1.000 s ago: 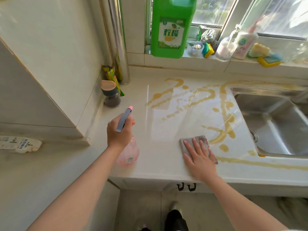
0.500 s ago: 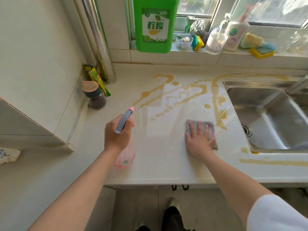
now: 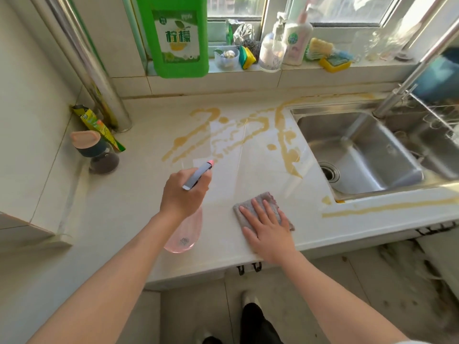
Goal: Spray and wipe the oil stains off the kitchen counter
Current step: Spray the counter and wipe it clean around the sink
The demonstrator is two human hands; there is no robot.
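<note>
Yellow-brown oil stains (image 3: 283, 145) streak the pale counter (image 3: 129, 207) between the back wall and the sink, and one long streak (image 3: 387, 207) runs along the front edge by the sink. My left hand (image 3: 183, 194) grips a pink spray bottle (image 3: 183, 234) by its grey head, nozzle pointing up and right toward the stains. My right hand (image 3: 268, 224) lies flat, fingers spread, pressing a grey cloth (image 3: 258, 199) onto the counter near the front edge.
A steel sink (image 3: 357, 155) with a tap (image 3: 407, 78) sits right. A dark jar with a pink lid (image 3: 96, 152) and a green packet (image 3: 99, 125) stand left beside a metal pipe (image 3: 84, 60). A green detergent jug (image 3: 178, 36), bottles and sponges line the windowsill.
My right hand has slid the cloth back toward the front edge and slightly left. The view has shifted, showing more of the sink. The spray bottle stays raised in my left hand.
</note>
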